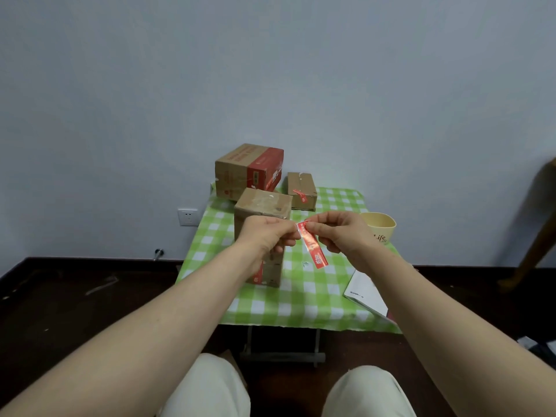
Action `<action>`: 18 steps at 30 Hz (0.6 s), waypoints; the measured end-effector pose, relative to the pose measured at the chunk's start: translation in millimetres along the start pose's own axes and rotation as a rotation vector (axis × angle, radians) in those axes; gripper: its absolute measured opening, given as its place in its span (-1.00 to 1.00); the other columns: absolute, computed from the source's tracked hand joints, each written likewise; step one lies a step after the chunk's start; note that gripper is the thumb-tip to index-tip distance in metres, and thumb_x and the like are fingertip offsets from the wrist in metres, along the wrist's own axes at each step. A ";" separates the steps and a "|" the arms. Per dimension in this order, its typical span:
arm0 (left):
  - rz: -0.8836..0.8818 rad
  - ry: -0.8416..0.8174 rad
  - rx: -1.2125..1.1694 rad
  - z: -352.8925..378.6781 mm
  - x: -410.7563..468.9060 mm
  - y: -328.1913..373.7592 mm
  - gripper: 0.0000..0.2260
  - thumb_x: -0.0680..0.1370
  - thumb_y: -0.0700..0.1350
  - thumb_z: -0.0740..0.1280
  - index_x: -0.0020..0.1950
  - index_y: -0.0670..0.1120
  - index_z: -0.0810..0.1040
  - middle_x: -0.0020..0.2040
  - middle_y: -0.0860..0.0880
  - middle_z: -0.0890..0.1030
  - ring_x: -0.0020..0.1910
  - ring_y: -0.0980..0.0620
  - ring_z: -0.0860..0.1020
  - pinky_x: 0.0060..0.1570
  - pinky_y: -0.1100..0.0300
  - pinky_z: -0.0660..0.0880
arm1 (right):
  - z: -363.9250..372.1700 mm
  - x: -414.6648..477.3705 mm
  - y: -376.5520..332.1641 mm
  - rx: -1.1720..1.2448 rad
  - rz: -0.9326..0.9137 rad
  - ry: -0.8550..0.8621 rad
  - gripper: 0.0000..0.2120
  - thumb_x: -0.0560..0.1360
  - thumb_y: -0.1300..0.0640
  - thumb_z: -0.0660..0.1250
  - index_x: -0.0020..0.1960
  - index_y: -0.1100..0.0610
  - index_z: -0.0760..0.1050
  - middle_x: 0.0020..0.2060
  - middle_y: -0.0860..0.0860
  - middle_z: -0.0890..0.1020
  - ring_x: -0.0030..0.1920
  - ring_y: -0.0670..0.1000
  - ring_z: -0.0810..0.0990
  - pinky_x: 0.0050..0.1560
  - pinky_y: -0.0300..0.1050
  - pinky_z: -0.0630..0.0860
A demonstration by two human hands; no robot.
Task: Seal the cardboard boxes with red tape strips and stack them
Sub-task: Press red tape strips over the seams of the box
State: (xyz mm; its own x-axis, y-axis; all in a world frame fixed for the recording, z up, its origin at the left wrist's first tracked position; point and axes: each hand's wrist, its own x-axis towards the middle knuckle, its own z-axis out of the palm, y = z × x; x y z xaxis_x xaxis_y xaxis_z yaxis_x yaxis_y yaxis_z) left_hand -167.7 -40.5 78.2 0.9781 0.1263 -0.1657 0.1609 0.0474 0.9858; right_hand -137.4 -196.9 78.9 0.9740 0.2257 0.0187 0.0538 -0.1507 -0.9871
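Note:
A red tape strip (313,246) hangs above the table, its top end pinched by both hands. My left hand (266,233) pinches it from the left and my right hand (337,230) from the right. Just behind my left hand stands a tall cardboard box (263,206), upright on the green checked tablecloth. A larger box with a red band (249,171) lies at the back left. A small box (302,189) with a red strip on its front sits at the back right.
A small table with a green checked cloth (313,305) stands against a grey wall. A yellow cup (380,227) sits at its right. White paper (365,293) lies on the right front corner. A wooden leg (538,230) leans at far right.

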 end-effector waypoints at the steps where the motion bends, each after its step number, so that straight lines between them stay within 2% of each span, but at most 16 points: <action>1: -0.001 0.000 -0.001 -1.3 0.3 -0.1 -0.96 0.42 -0.25 0.42 -0.23 -0.19 0.64 -0.34 -0.06 0.67 -0.42 0.13 0.56 -0.50 0.34 0.35 | 0.9 -0.2 -0.9 -0.006 0.002 -0.003 -0.98 0.43 0.28 0.41 -0.16 0.20 0.61 -0.56 -0.07 0.51 -0.56 -0.14 0.31 -0.55 -0.31 0.21; 12: 0.036 -0.015 0.062 -7.5 0.8 1.0 -0.93 0.40 -0.27 0.41 -0.29 -0.18 0.64 -0.36 -0.05 0.66 -0.42 0.11 0.55 -0.49 0.33 0.36 | 4.9 -2.1 -7.7 -0.076 0.018 -0.008 -0.98 0.42 0.28 0.43 -0.15 0.20 0.62 -0.57 -0.10 0.50 -0.55 -0.13 0.29 -0.56 -0.33 0.20; 15: 0.041 -0.009 0.077 -6.3 -0.4 1.9 -0.94 0.39 -0.29 0.40 -0.29 -0.20 0.64 -0.37 -0.05 0.65 -0.42 0.12 0.54 -0.48 0.33 0.36 | 6.7 -5.3 -9.8 -0.080 0.011 0.014 -0.94 0.40 0.29 0.45 -0.14 0.18 0.59 -0.47 -0.03 0.53 -0.50 -0.09 0.35 -0.56 -0.32 0.23; 18: 0.052 0.013 0.066 -2.2 -2.7 3.3 -0.94 0.41 -0.29 0.39 -0.26 -0.22 0.64 -0.39 -0.02 0.64 -0.46 0.15 0.52 -0.51 0.37 0.34 | 10.7 -7.8 -10.8 -0.164 -0.094 0.171 -0.81 0.34 0.28 0.51 -0.20 0.10 0.51 -0.33 -0.01 0.57 -0.43 -0.07 0.50 -0.55 -0.29 0.33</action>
State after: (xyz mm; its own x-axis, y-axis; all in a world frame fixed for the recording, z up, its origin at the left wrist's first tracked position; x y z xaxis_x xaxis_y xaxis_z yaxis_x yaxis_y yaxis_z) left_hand -170.1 -38.5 81.9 0.9836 0.1397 -0.1141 0.1187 -0.0249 0.9926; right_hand -147.9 -186.8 87.7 0.9853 0.0820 0.1497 0.1675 -0.2936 -0.9411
